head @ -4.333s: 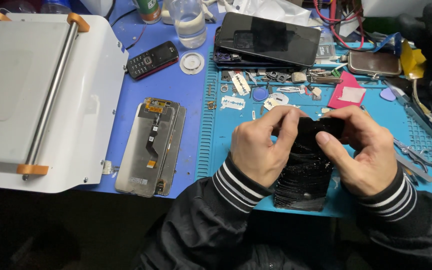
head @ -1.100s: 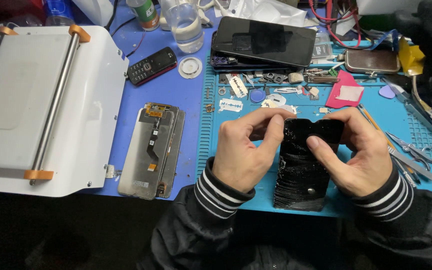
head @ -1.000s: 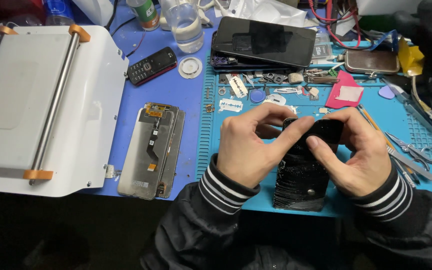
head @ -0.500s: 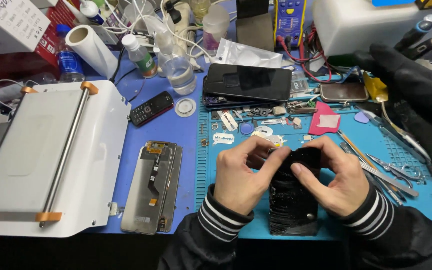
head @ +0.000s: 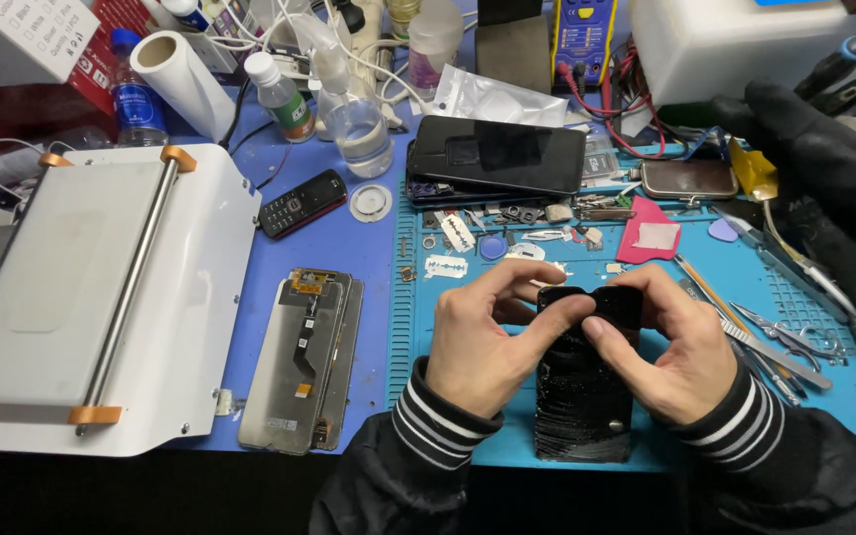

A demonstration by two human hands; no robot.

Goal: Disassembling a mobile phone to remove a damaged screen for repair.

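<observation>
A black phone body [head: 583,406] lies on the blue work mat [head: 804,297], its near end at the table's front edge. My left hand [head: 478,342] and my right hand [head: 671,347] both grip its far end, thumbs pressed on top of the black upper part [head: 591,302]. Fingers hide most of that end. Both sleeves are black with striped cuffs.
A detached screen panel [head: 304,362] lies left of the mat, beside a white flat machine [head: 91,297]. Behind the hands sit a dark phone [head: 497,154], a small keypad phone [head: 301,203], a razor blade [head: 445,266], tweezers [head: 780,332], bottles and cables. A black glove [head: 824,178] rests at right.
The view has tilted up and shows more of the cluttered back of the table. My hands keep hold of the phone's far end, and my fingers have shifted slightly on it.
</observation>
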